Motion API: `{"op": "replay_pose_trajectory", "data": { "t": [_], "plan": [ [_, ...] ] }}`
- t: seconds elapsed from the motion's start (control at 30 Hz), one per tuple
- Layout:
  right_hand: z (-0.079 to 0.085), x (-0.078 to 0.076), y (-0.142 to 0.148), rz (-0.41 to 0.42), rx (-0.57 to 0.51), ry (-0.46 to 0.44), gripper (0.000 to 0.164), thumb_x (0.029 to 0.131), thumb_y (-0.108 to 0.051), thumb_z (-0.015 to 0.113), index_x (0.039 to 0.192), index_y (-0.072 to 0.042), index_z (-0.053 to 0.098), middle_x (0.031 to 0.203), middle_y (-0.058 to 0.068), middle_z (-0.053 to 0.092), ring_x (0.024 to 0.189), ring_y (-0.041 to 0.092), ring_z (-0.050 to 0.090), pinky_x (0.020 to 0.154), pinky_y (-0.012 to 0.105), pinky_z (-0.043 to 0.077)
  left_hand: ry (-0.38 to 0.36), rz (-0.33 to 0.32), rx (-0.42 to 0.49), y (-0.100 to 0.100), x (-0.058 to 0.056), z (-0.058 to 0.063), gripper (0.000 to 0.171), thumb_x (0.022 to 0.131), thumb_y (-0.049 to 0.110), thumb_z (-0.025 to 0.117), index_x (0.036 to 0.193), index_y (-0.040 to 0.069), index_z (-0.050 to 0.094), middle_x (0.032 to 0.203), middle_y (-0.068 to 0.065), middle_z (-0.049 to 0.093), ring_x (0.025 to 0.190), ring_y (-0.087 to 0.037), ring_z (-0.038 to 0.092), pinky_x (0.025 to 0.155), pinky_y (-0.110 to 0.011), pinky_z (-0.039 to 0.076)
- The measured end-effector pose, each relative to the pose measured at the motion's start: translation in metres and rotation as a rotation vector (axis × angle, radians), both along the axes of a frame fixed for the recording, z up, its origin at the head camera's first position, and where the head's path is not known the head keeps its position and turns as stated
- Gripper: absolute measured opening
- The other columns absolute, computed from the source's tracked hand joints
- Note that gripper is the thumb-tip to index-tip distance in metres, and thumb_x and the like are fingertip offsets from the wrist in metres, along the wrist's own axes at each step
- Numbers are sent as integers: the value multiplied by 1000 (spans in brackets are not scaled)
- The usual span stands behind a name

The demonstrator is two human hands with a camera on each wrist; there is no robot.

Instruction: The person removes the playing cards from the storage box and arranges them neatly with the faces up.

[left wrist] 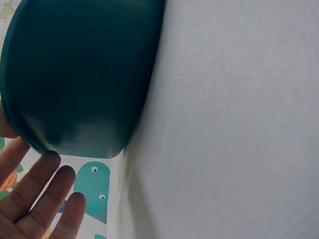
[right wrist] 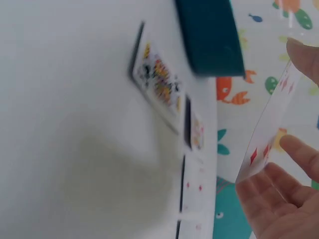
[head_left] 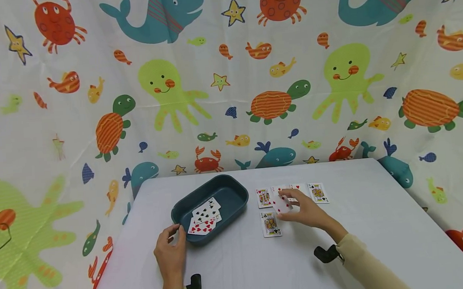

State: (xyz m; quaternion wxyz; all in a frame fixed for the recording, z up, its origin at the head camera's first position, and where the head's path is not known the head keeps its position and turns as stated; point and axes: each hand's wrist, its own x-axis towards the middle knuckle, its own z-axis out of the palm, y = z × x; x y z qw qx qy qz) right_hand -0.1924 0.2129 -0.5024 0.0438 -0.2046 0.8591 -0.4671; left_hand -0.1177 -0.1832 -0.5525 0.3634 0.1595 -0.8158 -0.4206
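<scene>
My right hand [head_left: 303,208] pinches a playing card with red diamonds [right wrist: 261,149] between thumb and fingertips, tilted above the rows on the table. Beneath and around it lie a red face card [head_left: 263,198], a partly hidden red-pip card [head_left: 298,186] and a black-suit face card [head_left: 318,193]. Nearer to me is another face card [head_left: 270,225]. At the near left end of the dark teal tray [head_left: 234,205], my left hand [head_left: 170,252] rests with loosely bent fingers, fingertips [left wrist: 50,158] right at the rim. Several overlapping cards [head_left: 205,215] lie face up in the tray.
A white cloth covers the table [head_left: 238,270]. Behind it hangs a curtain [head_left: 230,114] printed with sea animals. Black camera mounts sit at both wrists.
</scene>
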Motion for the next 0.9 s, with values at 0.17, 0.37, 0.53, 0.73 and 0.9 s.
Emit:
{"op": "replay_pose_trajectory", "data": {
  "t": [0.17,0.37,0.53,0.73,0.9],
  "plan": [
    [-3,1,10,-14,91,6,82,80,-39,87,146,-7,50,152,17,46,136,38,49,108,55,44,-11,0,10,1,1,1,18,96,12,70,109,1,73,110,-16,74,106,-29,68,88,-28,46],
    [-8,-2,20,14,239,52,83,78,-39,89,145,-6,53,151,19,46,136,41,47,107,61,43,-7,-5,10,0,0,-1,17,95,12,71,109,2,73,110,-16,74,106,-29,67,88,-31,47],
    [-10,-4,25,107,338,110,80,77,-36,90,143,-6,55,151,21,46,138,43,43,106,63,43,6,-7,0,-1,0,-3,17,94,10,72,108,2,73,109,-15,74,105,-28,68,86,-28,46],
    [-9,-5,27,198,393,96,75,78,-30,90,141,-8,56,154,20,43,140,44,41,108,64,40,3,-7,-1,-1,0,-3,17,95,12,72,108,2,73,109,-15,74,104,-28,68,86,-28,46],
    [-8,-7,27,274,456,85,71,79,-26,90,140,-12,56,156,17,43,142,42,41,109,63,40,2,-5,3,-1,0,-3,17,95,12,71,108,2,73,109,-15,74,105,-28,68,87,-29,46]
  ]
}}
